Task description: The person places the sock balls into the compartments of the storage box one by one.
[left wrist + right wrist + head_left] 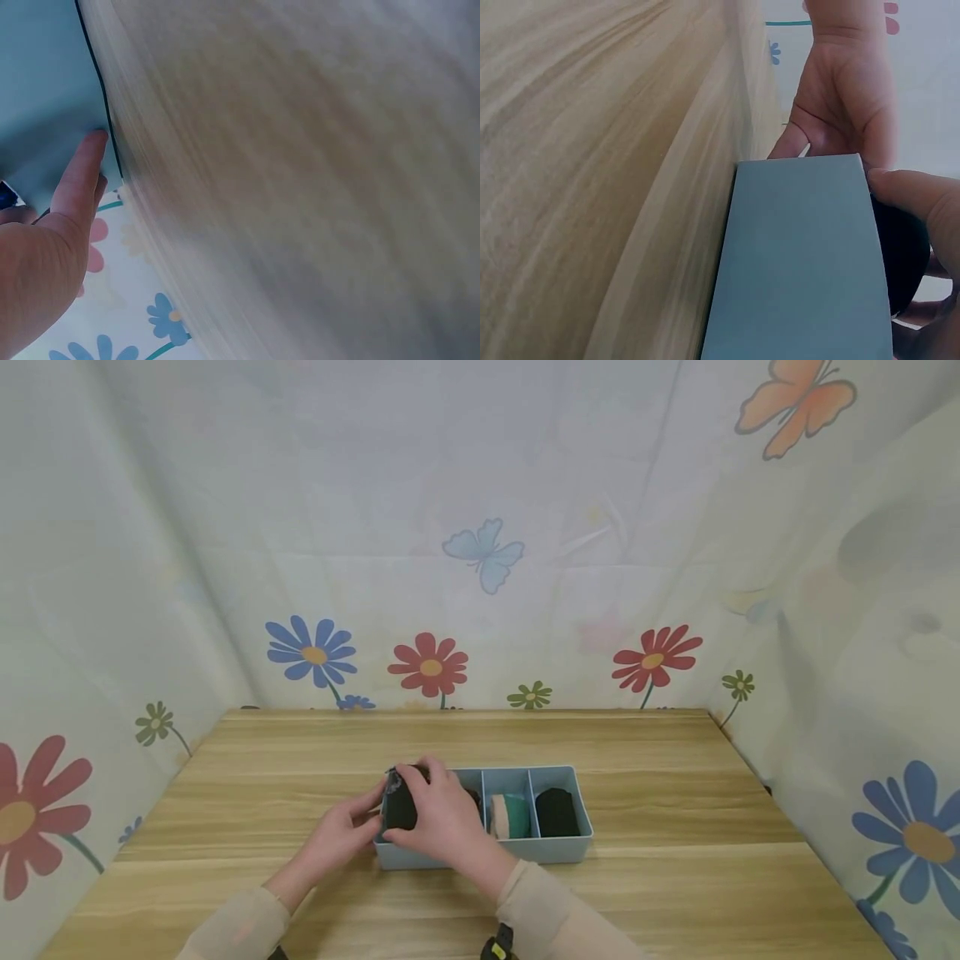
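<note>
A light blue divided box (558,850) stands on the table, with rolled socks in its compartments. My right hand (448,817) grips a black rolled sock (399,806) at the leftmost compartment, thumb in front and fingers over the top. In the right wrist view the black sock (901,251) bulges above the box's rim. My left hand (336,837) touches the left end of the box; in the left wrist view one straight finger (81,176) lies along the blue wall. A green and beige sock (512,817) and another black sock (557,814) sit further right. My right hand mostly hides a dark item (474,797) in the second compartment.
The wood-grain table (645,777) extends on every side of the box. A white curtain (570,610) printed with flowers and butterflies surrounds its back and sides. Near my right sleeve, a small black and yellow object (497,947) shows at the lower edge.
</note>
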A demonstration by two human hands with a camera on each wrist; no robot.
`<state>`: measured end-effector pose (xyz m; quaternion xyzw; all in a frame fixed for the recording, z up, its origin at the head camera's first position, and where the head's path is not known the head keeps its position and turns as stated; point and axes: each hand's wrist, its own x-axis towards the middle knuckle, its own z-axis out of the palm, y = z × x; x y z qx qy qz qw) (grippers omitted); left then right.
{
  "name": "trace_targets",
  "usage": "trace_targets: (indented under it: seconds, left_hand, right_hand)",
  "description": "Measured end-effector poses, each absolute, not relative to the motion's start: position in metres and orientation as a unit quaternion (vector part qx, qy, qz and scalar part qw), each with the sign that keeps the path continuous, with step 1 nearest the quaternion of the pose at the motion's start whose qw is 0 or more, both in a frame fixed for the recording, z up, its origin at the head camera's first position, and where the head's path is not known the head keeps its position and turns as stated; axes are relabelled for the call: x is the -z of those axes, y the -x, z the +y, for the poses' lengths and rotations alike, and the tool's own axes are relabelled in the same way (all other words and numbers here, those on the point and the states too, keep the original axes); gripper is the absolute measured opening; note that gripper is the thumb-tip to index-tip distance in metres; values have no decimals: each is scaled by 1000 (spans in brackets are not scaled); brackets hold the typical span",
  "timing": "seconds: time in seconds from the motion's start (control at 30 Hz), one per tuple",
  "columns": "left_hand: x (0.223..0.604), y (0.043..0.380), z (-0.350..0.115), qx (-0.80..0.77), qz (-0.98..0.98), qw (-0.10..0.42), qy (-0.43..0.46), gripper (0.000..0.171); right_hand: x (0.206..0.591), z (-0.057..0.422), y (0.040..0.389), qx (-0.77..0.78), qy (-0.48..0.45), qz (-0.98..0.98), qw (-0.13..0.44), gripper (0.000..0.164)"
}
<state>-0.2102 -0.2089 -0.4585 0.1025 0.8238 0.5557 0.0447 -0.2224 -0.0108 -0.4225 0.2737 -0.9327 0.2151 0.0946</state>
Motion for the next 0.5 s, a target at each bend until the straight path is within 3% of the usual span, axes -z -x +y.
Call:
trace_targets:
  seconds: [0.5]
  left_hand:
    - [459,210,-210,-546,830,38,-109,57]
  right_hand:
    - [418,10,215,-192,-297,-925,137,70]
